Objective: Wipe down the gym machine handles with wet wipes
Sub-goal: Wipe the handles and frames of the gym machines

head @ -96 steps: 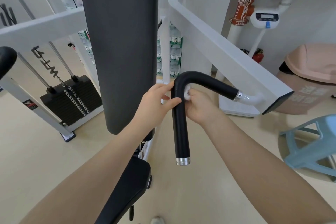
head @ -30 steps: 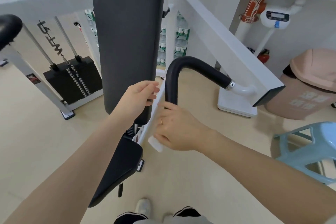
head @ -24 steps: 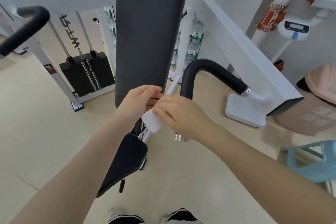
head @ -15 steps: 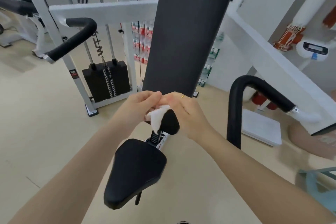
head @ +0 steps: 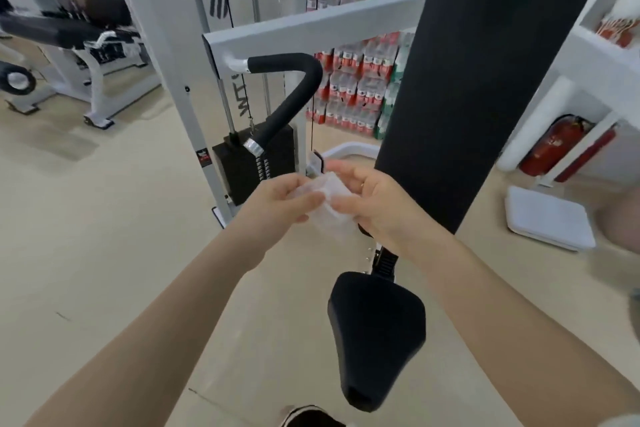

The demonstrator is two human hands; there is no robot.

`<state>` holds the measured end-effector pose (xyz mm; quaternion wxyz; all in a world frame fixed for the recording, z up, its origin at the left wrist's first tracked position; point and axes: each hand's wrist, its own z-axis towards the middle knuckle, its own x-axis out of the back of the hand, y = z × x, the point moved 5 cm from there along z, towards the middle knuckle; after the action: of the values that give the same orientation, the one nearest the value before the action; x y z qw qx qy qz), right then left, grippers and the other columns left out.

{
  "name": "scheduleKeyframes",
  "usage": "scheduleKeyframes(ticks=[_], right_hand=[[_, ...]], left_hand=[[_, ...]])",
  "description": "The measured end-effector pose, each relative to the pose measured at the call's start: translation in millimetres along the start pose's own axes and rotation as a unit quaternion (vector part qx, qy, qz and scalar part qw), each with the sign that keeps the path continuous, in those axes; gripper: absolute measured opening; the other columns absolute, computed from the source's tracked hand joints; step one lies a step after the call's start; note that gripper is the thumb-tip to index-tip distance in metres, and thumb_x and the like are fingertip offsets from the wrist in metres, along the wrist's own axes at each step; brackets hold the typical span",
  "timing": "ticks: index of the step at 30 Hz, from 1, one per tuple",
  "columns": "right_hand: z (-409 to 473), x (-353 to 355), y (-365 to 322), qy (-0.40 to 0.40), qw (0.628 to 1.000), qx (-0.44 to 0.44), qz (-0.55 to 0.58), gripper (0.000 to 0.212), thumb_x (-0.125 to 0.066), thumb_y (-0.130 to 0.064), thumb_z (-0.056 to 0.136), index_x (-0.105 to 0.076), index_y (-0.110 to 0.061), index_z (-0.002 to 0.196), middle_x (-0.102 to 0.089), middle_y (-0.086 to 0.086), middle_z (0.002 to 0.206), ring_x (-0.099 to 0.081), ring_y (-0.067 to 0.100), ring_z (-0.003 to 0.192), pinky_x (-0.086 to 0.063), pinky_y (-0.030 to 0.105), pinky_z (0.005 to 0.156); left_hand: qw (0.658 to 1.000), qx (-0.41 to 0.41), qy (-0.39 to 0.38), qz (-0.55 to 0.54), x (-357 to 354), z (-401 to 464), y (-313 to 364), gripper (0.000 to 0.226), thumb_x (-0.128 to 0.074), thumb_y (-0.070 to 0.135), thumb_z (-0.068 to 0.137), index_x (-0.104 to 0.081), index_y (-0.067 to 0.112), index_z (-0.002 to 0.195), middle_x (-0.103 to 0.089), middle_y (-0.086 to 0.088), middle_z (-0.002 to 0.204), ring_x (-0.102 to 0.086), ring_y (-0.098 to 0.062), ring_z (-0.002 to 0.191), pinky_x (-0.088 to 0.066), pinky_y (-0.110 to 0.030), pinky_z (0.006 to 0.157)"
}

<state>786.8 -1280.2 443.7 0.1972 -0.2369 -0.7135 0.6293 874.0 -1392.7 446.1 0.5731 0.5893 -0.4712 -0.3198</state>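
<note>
Head view — wet wipe pinched between both hands.

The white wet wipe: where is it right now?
In the head view the white wet wipe sits centre frame, pinched between the left hand and right hand, below the curved black foam handle.

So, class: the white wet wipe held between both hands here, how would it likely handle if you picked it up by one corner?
The wet wipe is probably floppy: it sags and creases between the left hand and right hand rather than holding a flat shape. It looks thin and slightly see-through, so likely very light. It may cling or fold on itself if damp, though wetness cannot be seen.
</note>
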Motion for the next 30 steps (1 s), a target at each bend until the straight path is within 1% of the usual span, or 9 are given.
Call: scheduleKeyframes(ticks=[6, 10, 13, 15, 20, 22, 25, 27, 30], right_hand=[[70, -8, 2, 0.057, 0.997, -0.043, 0.041, 0.008, -0.064, -0.02, 0.079, -0.067, -0.014, 0.084, -0.067, 0.003, 0.083, -0.061, 0.021, 0.082, -0.048, 0.032, 0.078], [132, -8, -14, 0.09, 0.991, -0.038, 0.089, 0.016, -0.049, -0.015, 0.093, -0.063, -0.011, 0.087, -0.066, 0.002, 0.077, -0.06, 0.013, 0.068, -0.05, 0.022, 0.061], [183, -2, -40, 0.143, 0.982, -0.05, 0.108, 0.017, -0.048, -0.019, 0.095, -0.063, -0.014, 0.091, -0.066, 0.002, 0.08, -0.061, 0.013, 0.071, -0.048, 0.026, 0.066], [216, 9, -60, 0.233, 0.972, -0.027, 0.027, 0.016, -0.049, -0.022, 0.094, -0.061, -0.017, 0.085, -0.061, 0.0, 0.082, -0.057, 0.014, 0.076, -0.044, 0.028, 0.07], [266, 14, -123, 0.448, 0.833, 0.171, -0.276, 0.008, -0.046, -0.022, 0.095, -0.049, -0.016, 0.093, -0.051, -0.01, 0.082, -0.049, 0.006, 0.077, -0.037, 0.01, 0.068], [285, -7, -132, 0.42, 0.737, 0.238, -0.472, 0.012, -0.046, -0.02, 0.092, -0.052, -0.01, 0.09, -0.055, -0.003, 0.087, -0.048, 0.014, 0.08, -0.037, 0.022, 0.074], [327, -32, -89, 0.159, 0.659, 0.114, -0.726, 0.031, -0.04, -0.031, 0.089, -0.058, -0.008, 0.098, -0.054, 0.012, 0.124, -0.049, 0.031, 0.111, -0.036, 0.04, 0.099], [335, -41, -70, 0.055, 0.66, 0.041, -0.748, 0.048, -0.03, -0.05, 0.089, -0.059, -0.013, 0.101, -0.047, 0.011, 0.135, -0.042, 0.029, 0.123, -0.026, 0.043, 0.109], [340, -43, -82, 0.146, 0.726, 0.033, -0.671, 0.032, -0.033, -0.051, 0.094, -0.041, -0.022, 0.104, -0.06, 0.004, 0.104, -0.053, 0.022, 0.09, -0.046, 0.039, 0.079]], left_hand=[[0.999, -0.021, -0.031, -0.006, 63, 57, -2, 0.007, -0.06, 0.013, 0.089, -0.059, 0.011, 0.082, -0.063, 0.001, 0.075, -0.061, -0.011, 0.071, -0.053, -0.022, 0.066], [0.997, -0.037, -0.063, 0.016, 107, 113, 5, 0.008, -0.061, 0.019, 0.089, -0.062, 0.013, 0.084, -0.065, -0.005, 0.075, -0.059, -0.018, 0.069, -0.052, -0.037, 0.074], [0.996, -0.056, -0.051, 0.05, 144, 164, 21, 0.006, -0.059, 0.02, 0.09, -0.062, 0.015, 0.089, -0.062, 0.005, 0.063, -0.055, -0.006, 0.057, -0.048, -0.025, 0.068], [0.991, -0.089, -0.022, 0.093, 169, 199, 35, 0.002, -0.058, 0.022, 0.09, -0.06, 0.022, 0.089, -0.061, 0.007, 0.065, -0.055, -0.001, 0.058, -0.045, -0.019, 0.068], [0.936, -0.206, 0.018, 0.286, 208, 272, 54, 0.01, -0.061, 0.024, 0.088, -0.057, 0.031, 0.094, -0.058, 0.015, 0.088, -0.052, -0.005, 0.081, -0.04, -0.019, 0.071], [0.894, -0.244, 0.004, 0.377, 217, 296, 53, 0.019, -0.063, 0.028, 0.087, -0.06, 0.026, 0.105, -0.055, 0.016, 0.098, -0.046, -0.007, 0.092, -0.035, -0.021, 0.076], [0.837, -0.288, -0.05, 0.463, 225, 327, 47, 0.035, -0.066, 0.038, 0.082, -0.062, 0.02, 0.112, -0.06, 0.009, 0.105, -0.047, -0.02, 0.101, -0.037, -0.032, 0.087], [0.807, -0.299, -0.09, 0.501, 226, 337, 43, 0.04, -0.066, 0.045, 0.081, -0.061, 0.024, 0.115, -0.063, 0.006, 0.11, -0.047, -0.023, 0.103, -0.033, -0.032, 0.082], [0.748, -0.335, -0.134, 0.557, 221, 345, 40, 0.038, -0.06, 0.045, 0.085, -0.058, 0.026, 0.117, -0.063, 0.007, 0.109, -0.046, -0.021, 0.105, -0.029, -0.031, 0.079]])
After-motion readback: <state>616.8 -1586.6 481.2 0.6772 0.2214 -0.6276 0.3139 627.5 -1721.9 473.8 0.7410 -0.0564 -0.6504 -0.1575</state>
